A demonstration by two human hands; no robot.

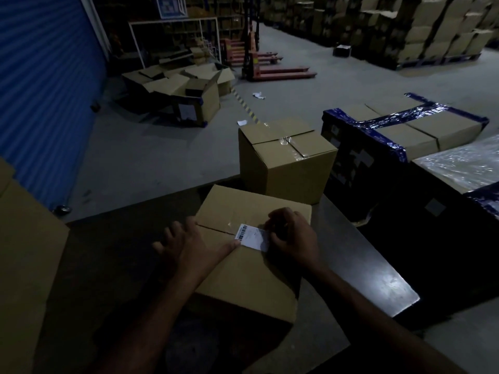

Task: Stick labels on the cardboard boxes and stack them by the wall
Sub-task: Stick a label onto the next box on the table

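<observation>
Clearly a dim warehouse: tall stacks of cardboard cartons on pallets [421, 31] along the far right, red pallet jacks [270, 66] parked on the bare concrete floor [151, 147], a blue roller shutter door [46, 85] at left, opened empty boxes [183, 90] heaped beside metal shelving [172, 39].

A dark table [351, 255] with a glossy top carries two cardboard boxes. The near box [251, 276] sits flat toward the middle, its taped seam up. The far box [283, 163] stands at the back edge, just beyond the near one and taller. At the left edge a third box [27, 265] rises; in this dim light it is hard to tell whether it rests on the table or beside it.
</observation>
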